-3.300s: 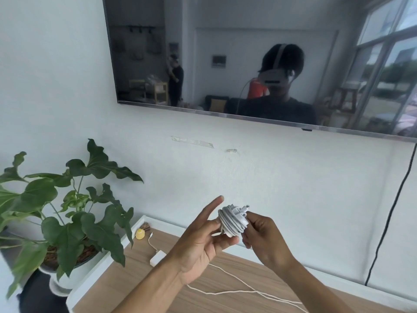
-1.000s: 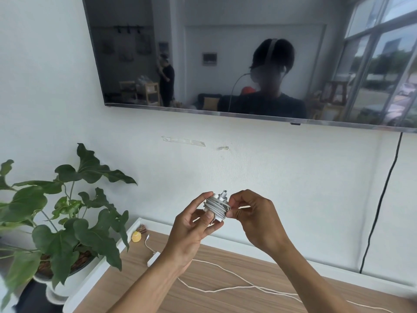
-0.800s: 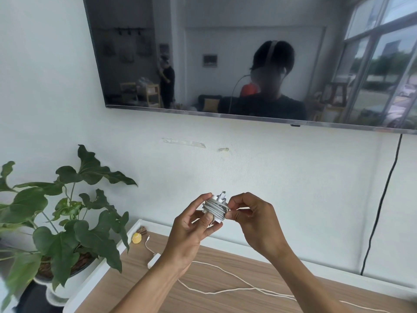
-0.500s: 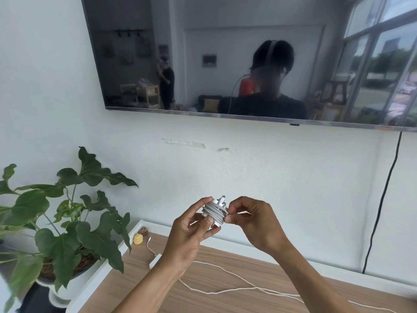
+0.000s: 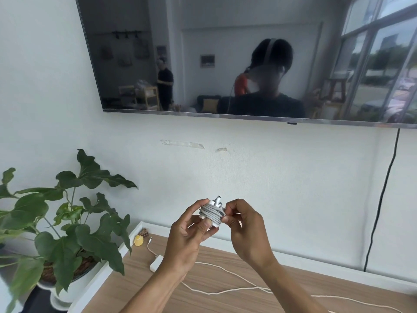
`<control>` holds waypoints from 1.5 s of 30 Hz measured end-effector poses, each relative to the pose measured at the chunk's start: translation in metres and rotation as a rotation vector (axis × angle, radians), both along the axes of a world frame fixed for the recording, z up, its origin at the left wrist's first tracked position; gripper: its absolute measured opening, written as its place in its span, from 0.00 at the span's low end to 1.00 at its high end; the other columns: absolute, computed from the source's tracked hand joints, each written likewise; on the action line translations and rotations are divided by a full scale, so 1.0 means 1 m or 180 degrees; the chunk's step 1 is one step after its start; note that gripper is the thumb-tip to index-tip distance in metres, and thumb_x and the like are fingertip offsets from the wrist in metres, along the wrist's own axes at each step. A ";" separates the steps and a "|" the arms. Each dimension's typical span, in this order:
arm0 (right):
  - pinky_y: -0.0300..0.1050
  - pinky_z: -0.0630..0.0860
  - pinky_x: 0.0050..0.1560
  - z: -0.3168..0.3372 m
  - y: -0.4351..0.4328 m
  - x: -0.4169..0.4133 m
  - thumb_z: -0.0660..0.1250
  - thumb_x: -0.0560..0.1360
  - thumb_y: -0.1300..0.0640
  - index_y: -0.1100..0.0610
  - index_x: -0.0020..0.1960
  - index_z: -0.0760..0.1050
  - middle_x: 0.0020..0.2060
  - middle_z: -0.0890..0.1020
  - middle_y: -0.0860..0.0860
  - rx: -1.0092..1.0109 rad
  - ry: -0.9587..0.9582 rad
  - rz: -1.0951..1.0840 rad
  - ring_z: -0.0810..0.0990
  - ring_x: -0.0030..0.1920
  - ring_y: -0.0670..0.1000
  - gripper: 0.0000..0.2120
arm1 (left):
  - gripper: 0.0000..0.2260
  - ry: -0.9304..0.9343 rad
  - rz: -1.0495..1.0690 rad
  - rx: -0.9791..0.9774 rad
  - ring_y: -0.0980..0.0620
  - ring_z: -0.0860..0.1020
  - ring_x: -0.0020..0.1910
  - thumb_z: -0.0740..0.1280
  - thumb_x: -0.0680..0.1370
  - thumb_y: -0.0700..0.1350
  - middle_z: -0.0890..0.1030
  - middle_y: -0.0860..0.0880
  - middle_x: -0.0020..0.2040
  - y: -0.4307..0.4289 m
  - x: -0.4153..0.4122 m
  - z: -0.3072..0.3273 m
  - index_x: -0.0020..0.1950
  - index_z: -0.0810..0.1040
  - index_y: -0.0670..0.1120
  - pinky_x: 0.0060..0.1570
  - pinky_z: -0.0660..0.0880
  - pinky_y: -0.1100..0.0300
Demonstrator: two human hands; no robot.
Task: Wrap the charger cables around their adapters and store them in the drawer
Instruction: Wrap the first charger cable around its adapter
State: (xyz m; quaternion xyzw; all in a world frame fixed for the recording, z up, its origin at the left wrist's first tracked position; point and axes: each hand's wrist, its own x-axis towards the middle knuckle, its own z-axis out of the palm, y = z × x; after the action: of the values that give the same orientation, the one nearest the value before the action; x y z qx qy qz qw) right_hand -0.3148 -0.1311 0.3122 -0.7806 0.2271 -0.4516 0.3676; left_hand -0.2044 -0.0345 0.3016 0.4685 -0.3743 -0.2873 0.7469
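- Hanging on the wall above everything, the television [image 5: 203, 53] only mirrors the room.
- The potted plant [image 5: 67, 222] stands off the left end of the wooden top [image 5: 237, 276], and the frame edge cuts off its leaves.
- On that top lies a second adapter [image 5: 156, 263], with its loose cable [image 5: 225, 292] trailing away to the right, unwound. By my reckoning, that one is left to do.
- The left hand [image 5: 187, 236] grips the first adapter [image 5: 211, 202] in the air above the top, thumb and fingers curled round it.
- The right hand [image 5: 246, 231] pinches the side of the coiled cable [image 5: 212, 214] wound round that adapter. The wrap looks all but finished.
- The cable's tail is buried among fingers and turns, so I cannot tell whether it is tucked in.
- No drawer is in view, so all the storing is left to do.
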 end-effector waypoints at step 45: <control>0.30 0.70 0.50 -0.016 0.009 0.001 0.58 0.79 0.61 0.58 0.51 0.70 0.46 0.73 0.48 -0.1137 -0.0152 0.0030 0.73 0.47 0.42 0.03 | 0.19 0.0582 -0.0275 0.0066 0.46 0.81 0.50 0.68 0.73 0.41 0.80 0.34 0.46 0.005 -0.001 -0.003 0.64 0.77 0.48 0.58 0.78 0.48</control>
State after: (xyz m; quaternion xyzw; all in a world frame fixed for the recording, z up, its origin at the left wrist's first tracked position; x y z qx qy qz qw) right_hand -0.3139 -0.1225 0.2958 -0.8236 0.1307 -0.5014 0.2306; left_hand -0.2054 -0.0299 0.2984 0.4314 -0.3213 -0.3646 0.7601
